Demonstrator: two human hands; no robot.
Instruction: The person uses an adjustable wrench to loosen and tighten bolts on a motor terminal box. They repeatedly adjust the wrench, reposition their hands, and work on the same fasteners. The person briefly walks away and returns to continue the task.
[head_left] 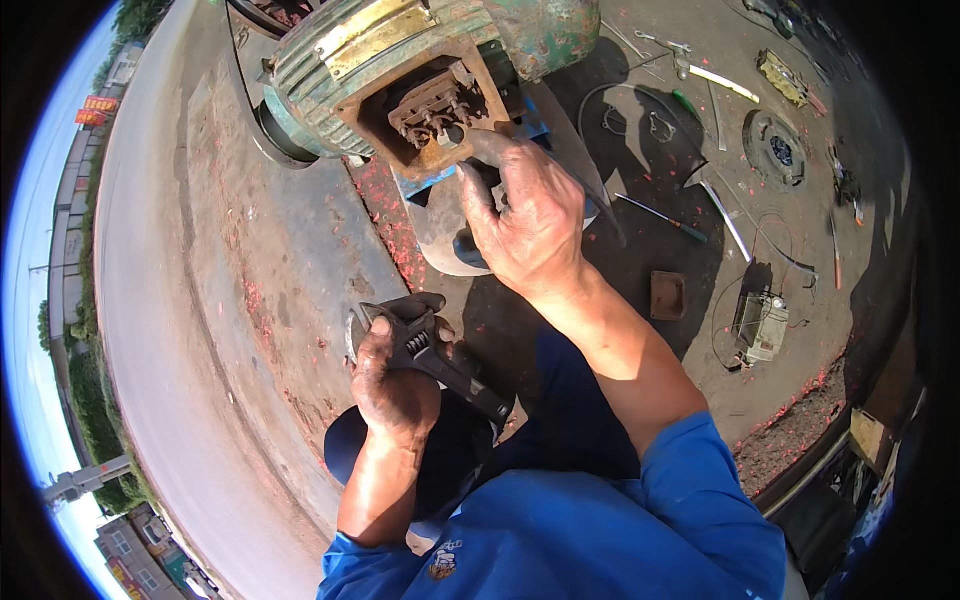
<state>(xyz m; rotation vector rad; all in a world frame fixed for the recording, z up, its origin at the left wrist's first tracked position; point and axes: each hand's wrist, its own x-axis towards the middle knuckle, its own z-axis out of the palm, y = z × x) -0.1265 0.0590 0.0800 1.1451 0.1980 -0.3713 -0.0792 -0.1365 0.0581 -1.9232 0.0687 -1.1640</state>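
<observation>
My left hand (393, 392) is closed around a dark adjustable wrench (455, 375), its jaw end up beside the thumb and its handle pointing down to the right. Ahead of it stands a worn green electric motor (305, 95) with cooling ribs. The motor's rusty terminal box (492, 88) has no lid on, and a terminal block (430, 108) with studs shows inside. My right hand (535, 215) is at the box's near right corner, index finger on the rim and thumb apart below it. The remaining fingers are curled and partly hidden, and I see nothing held there.
A small rusty square cover (668, 295) lies on the ground to the right. Beyond it are a screwdriver (662, 218), a round metal part (774, 148), a box-shaped device with wires (765, 325) and several loose tools. A paved road (150, 250) runs along the left.
</observation>
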